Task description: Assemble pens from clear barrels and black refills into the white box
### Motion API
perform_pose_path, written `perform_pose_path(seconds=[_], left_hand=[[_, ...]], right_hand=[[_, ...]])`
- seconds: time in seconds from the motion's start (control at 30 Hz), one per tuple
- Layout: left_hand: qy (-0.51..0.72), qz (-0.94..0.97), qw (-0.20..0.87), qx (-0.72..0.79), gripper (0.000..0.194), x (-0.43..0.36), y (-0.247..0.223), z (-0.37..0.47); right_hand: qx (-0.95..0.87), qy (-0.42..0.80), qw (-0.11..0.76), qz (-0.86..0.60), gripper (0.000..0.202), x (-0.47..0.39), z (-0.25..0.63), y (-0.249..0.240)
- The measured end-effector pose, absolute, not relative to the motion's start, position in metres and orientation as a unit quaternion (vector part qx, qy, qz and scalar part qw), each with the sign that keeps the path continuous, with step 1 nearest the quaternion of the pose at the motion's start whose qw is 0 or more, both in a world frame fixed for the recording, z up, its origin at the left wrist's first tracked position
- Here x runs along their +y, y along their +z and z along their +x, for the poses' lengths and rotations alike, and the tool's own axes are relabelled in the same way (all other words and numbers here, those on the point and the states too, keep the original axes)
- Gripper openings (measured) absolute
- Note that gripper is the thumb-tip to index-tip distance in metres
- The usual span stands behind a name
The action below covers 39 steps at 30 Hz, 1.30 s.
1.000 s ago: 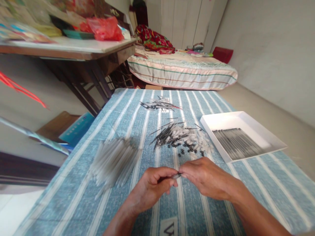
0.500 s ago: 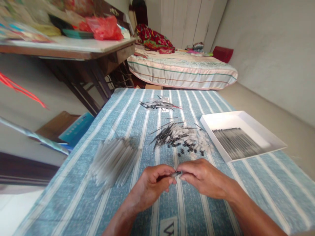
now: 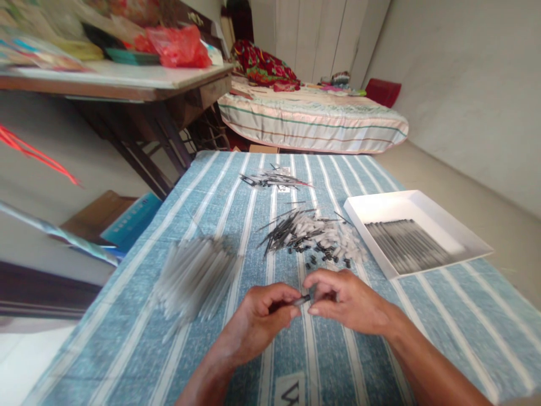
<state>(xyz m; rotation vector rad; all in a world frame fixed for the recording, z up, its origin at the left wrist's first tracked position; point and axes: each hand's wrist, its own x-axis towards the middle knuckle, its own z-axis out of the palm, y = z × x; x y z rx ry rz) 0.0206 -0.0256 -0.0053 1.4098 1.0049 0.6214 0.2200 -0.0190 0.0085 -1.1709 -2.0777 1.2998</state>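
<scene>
Tube (image 3: 301, 301), pinched by left grip (image 3: 260, 320), slants lengthwise, dark end toward parted right grip (image 3: 353, 303).

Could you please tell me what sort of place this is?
Probably a bedroom at home: beyond the table stands what looks like a bed, with a patterned red cloth lying on it.

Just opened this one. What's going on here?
A person's left hand pinches a thin grey tube with a black end, while the right hand is open, thumb and fingers apart, beside that end. On the blue-and-white striped cloth lie a bundle of translucent grey tubes to the left and a heap of black rods and whitish pieces ahead. An open white box on the right holds a row of dark slender sticks.
</scene>
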Motion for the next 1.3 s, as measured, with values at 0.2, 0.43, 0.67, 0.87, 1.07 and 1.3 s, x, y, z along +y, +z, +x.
perform_pose_path(seconds=[0.2,0.43,0.67,0.87,1.07,1.3], left_hand=[[0.259,0.633,0.591,0.427,0.009,-0.0262,-0.0035,0.0197],[0.265,0.631,0.593,0.424,0.01,-0.0255,-0.0013,0.0203],[0.265,0.626,0.598,0.424,0.009,-0.0258,0.0006,0.0218],[0.269,0.636,0.589,0.42,0.009,-0.0262,0.0012,0.0228],[0.27,0.641,0.583,0.419,0.009,-0.0263,0.0,0.0223],[0.269,0.658,0.561,0.423,0.01,-0.0268,0.0004,0.0219]], right_hand=[[-0.771,0.421,0.215,-0.427,0.033,-0.0199,0.2158,0.0099],[-0.761,0.433,0.222,-0.43,0.02,-0.0202,0.2174,0.01],[-0.756,0.432,0.226,-0.437,0.013,-0.0214,0.2149,0.0093],[-0.765,0.414,0.221,-0.44,0.027,-0.0222,0.2157,0.0095],[-0.771,0.411,0.223,-0.431,0.034,-0.0229,0.2148,0.0099],[-0.769,0.418,0.231,-0.425,0.027,-0.0231,0.2145,0.0121]])
